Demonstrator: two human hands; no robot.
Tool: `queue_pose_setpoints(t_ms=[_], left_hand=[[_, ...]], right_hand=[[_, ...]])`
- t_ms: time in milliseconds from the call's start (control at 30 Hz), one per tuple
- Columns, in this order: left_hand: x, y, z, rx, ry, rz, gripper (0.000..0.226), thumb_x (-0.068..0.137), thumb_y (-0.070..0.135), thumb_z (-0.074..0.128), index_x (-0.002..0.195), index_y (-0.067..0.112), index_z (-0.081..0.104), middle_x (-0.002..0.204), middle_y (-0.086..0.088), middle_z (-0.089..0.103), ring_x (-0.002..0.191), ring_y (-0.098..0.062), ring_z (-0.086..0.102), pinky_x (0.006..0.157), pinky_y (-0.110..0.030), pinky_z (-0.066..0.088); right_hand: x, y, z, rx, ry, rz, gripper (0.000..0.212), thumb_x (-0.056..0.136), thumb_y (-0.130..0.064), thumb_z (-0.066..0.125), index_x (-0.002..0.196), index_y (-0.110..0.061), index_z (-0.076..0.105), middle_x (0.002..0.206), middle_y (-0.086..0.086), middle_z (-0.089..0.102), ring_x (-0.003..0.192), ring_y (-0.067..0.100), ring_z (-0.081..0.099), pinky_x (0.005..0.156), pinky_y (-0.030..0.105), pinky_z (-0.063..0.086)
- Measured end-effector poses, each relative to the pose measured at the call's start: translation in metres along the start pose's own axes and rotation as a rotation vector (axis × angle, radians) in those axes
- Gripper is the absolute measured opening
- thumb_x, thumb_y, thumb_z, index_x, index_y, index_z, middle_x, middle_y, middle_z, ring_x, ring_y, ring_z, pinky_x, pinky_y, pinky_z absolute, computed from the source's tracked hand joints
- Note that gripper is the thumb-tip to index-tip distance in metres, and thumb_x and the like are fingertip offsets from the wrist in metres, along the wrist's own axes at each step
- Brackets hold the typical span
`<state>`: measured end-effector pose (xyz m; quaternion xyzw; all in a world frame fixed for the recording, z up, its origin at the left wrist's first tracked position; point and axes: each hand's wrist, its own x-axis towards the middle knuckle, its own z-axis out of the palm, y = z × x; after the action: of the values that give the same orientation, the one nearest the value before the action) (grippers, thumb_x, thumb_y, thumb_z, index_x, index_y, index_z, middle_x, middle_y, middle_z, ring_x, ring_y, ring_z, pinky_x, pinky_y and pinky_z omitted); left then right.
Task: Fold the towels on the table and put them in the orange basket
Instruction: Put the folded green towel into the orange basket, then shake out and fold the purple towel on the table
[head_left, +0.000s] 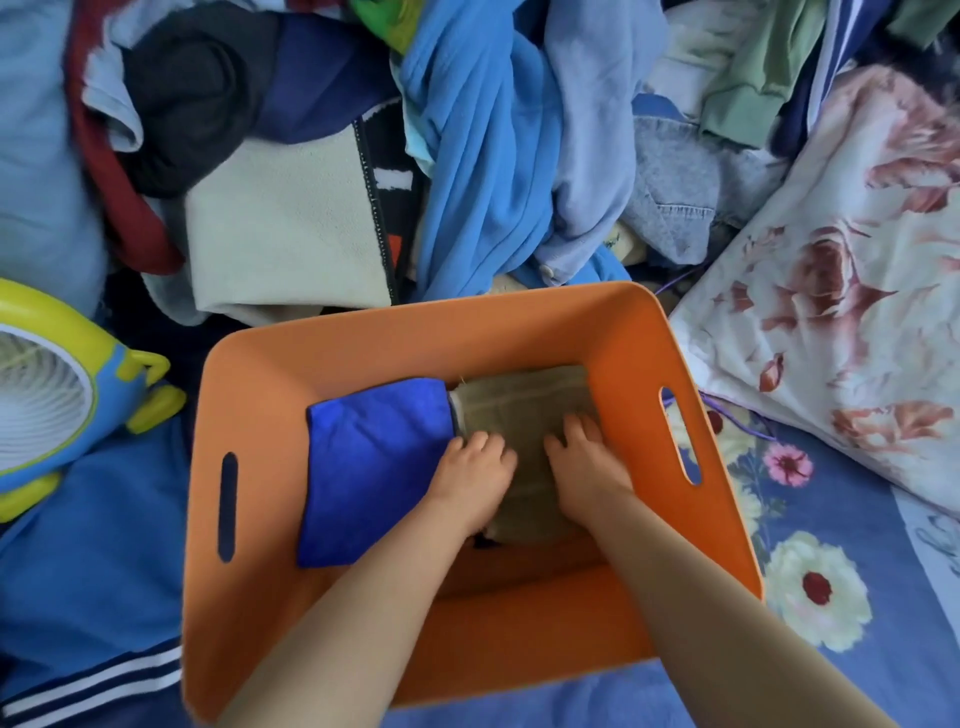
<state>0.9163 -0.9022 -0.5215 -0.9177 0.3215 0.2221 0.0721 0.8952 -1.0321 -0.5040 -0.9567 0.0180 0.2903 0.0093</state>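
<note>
Both hands are reaching down into the orange basket (332, 358) and pressing on a folded olive-green towel (524, 410) lying on its bottom. The towel's long axis is running from the near wall toward the far wall, its far end lying close to the far wall. The left hand (475, 467) is resting on the towel's left edge and the right hand (584, 457) on its right part; the fingers (576, 428) of both are lying fairly straight and spread on the cloth, curling round nothing. A folded blue towel (374, 467) is lying flat just beside the olive one, on the left, touching it along one edge and tilting slightly against the basket's sides. A heap of clothes (467, 156) is piling up behind the basket. A yellow and blue fan (57, 395) is sitting to the left and a floral pillow (841, 291) to the right, on a blue flowered sheet (831, 519).
</note>
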Motion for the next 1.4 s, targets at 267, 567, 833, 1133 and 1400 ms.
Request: queue_pose_setpoints(t_ms=[267,567,833,1133,1400], left_hand=[[-0.066,0.032,-0.05,0.205,-0.288,-0.009,0.041,0.092,0.01,0.045,0.133,0.01,0.042,0.137,-0.011,0.039,0.129,-0.026,0.034,0.102,-0.038,0.031],[-0.193,0.064,-0.186,0.102,0.185,-0.214,0.032,0.092,0.015,0.043,0.123,0.008,0.048,0.129,-0.012,0.043,0.124,-0.029,0.037,0.096,-0.041,0.037],[-0.319,0.141,-0.252,0.16,0.445,-0.197,0.037,0.086,0.005,0.049,0.123,0.009,0.049,0.128,-0.011,0.044,0.124,-0.029,0.038,0.1,-0.04,0.033],[-0.443,0.328,-0.251,0.2,0.482,0.21,0.036,0.087,0.003,0.046,0.123,0.005,0.046,0.132,-0.016,0.041,0.123,-0.034,0.039,0.098,-0.044,0.036],[-0.524,0.539,-0.213,0.227,0.475,0.587,0.035,0.086,0.007,0.044,0.121,0.006,0.048,0.129,-0.015,0.045,0.123,-0.031,0.041,0.098,-0.04,0.037]], right_hand=[[-0.103,0.007,-0.032,0.018,0.076,-0.126,0.042,0.085,-0.006,0.047,0.127,-0.014,0.043,0.142,0.009,0.025,0.134,0.027,0.023,0.099,0.038,0.039],[-0.237,0.01,-0.116,0.08,0.466,-0.18,0.042,0.091,-0.013,0.038,0.133,-0.016,0.034,0.136,0.006,0.037,0.129,0.027,0.031,0.097,0.041,0.036],[-0.398,0.015,-0.15,0.162,0.74,-0.052,0.04,0.09,-0.013,0.04,0.13,-0.014,0.04,0.136,0.009,0.044,0.125,0.029,0.038,0.098,0.039,0.036],[-0.634,0.065,-0.056,0.231,0.841,0.366,0.035,0.088,-0.014,0.044,0.123,-0.01,0.048,0.128,0.01,0.05,0.119,0.03,0.043,0.091,0.036,0.039],[-0.836,0.136,0.06,0.274,0.797,0.882,0.036,0.085,-0.014,0.046,0.12,-0.011,0.051,0.124,0.012,0.052,0.118,0.031,0.044,0.092,0.036,0.04]])
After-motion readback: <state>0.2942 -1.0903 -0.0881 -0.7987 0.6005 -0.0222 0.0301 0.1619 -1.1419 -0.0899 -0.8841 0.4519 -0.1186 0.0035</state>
